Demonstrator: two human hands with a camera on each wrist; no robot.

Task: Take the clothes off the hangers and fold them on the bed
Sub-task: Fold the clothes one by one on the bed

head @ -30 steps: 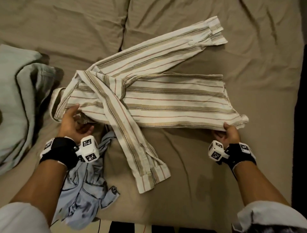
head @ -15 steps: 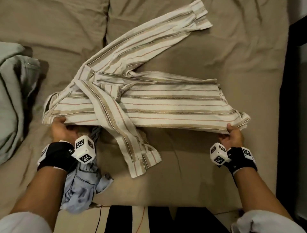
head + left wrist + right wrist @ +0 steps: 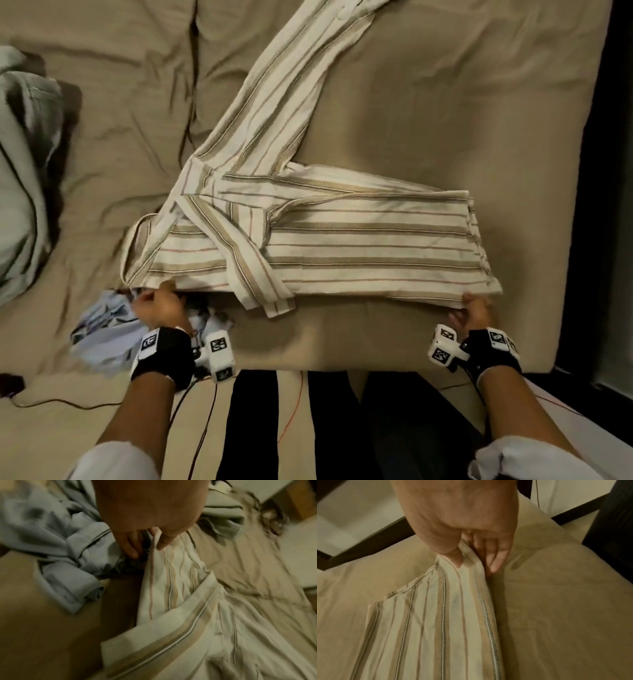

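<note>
Striped shirt: flat on bed, near its front edge, one sleeve across the body.
Left hand: pinches the near hem by the collar.
Right hand: pinches the near bottom corner.
Blue garment: crumpled beside left hand.

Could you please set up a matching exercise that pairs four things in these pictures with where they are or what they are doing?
Things:
1. striped shirt
2. light blue garment
3. left hand
4. right hand

Places or states:
a. pinches the shirt's near edge at its hem end
b. lies crumpled at the near edge of the bed, beside the left wrist
c. grips the shirt's near edge at its collar end
d. lies spread across the bed, one sleeve stretched away from the person

Pairs: 1-d, 2-b, 3-c, 4-a
</note>
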